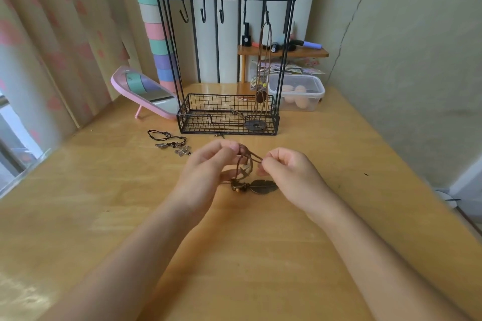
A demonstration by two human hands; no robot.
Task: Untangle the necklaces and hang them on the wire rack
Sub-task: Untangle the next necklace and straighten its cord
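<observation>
With both the left hand [208, 164] and the right hand [284, 167] pinching the brown cord necklace [247, 161] before the wire rack [227, 60], I'd tease loops apart gently, not tug.

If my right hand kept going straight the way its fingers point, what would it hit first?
Probably the left hand: the right hand points leftward along the necklace both pinch, though depth is unclear.

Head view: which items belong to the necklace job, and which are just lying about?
Job: tangled brown cord necklace with leaf pendant; black wire rack; brown cord necklace already hung on it; dark corded charm necklaces on wooden table.
Lying about: pink-framed mirror; clear plastic tub; small wooden shelf of cosmetics.
</observation>
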